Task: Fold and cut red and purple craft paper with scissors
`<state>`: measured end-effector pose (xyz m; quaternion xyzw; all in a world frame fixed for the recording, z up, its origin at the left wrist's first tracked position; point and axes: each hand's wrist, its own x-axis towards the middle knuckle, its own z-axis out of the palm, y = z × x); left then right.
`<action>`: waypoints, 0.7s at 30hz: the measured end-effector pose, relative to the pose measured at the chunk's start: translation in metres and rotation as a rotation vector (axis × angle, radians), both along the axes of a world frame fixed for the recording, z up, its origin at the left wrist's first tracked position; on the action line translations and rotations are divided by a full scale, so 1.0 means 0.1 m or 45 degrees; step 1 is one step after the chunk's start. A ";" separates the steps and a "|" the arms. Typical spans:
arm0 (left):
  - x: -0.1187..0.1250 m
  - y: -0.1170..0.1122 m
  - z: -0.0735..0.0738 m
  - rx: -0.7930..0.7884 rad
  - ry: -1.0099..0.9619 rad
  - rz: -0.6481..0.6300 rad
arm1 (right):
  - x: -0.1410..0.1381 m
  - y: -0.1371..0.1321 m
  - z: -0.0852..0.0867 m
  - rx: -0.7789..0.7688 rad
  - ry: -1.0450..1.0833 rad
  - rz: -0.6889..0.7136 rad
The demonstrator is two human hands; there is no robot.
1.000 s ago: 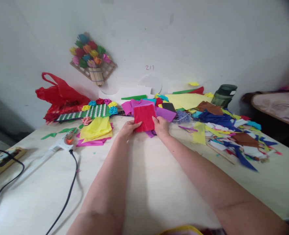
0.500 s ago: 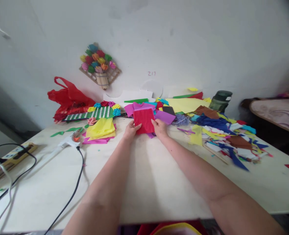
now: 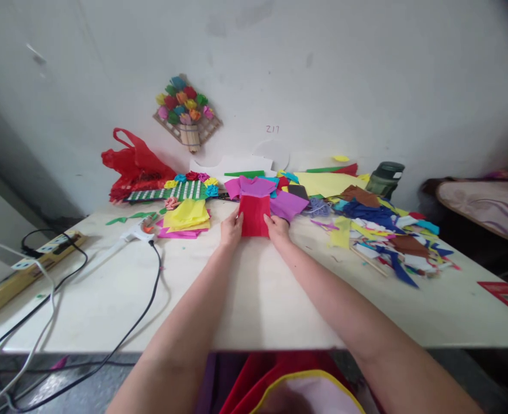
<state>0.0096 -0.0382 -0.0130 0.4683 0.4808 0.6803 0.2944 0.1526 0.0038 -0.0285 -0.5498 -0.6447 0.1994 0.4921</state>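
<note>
A red sheet of crepe paper (image 3: 254, 216) is between my two hands, near the middle of the table. My left hand (image 3: 231, 229) is closed on its left edge, and my right hand (image 3: 277, 227) pinches the right edge. Behind the red sheet lie purple paper pieces (image 3: 257, 186), some of them partly covered by it. To the left of my left hand is a stack of yellow paper (image 3: 187, 215) on top of pink sheets (image 3: 180, 233).
At the left are a white glue gun (image 3: 138, 231), a power strip (image 3: 60, 247) and loose cables. Paper flowers on a green-and-white mat (image 3: 187, 190) sit by a red bag (image 3: 137, 161). Paper scraps (image 3: 403, 244), a wooden stick (image 3: 368, 260) and a green bottle (image 3: 384, 179) are at right.
The view has shifted, showing more of the table's front edge. The red sheet has come off the purple pieces a little and looks flatter, with both hands still on its sides.
</note>
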 end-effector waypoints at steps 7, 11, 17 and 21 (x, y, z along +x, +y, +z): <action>0.02 -0.07 0.00 -0.100 0.073 0.094 | 0.03 -0.09 -0.04 -0.015 0.024 0.049; -0.03 -0.01 -0.06 -0.092 -0.199 -0.004 | 0.04 -0.10 -0.03 -0.006 0.033 0.090; -0.02 -0.04 -0.05 -0.092 -0.581 -0.366 | 0.06 -0.08 -0.06 0.013 0.160 0.171; -0.03 -0.07 -0.03 -0.204 -0.606 -0.467 | 0.07 -0.07 -0.08 0.005 0.253 0.266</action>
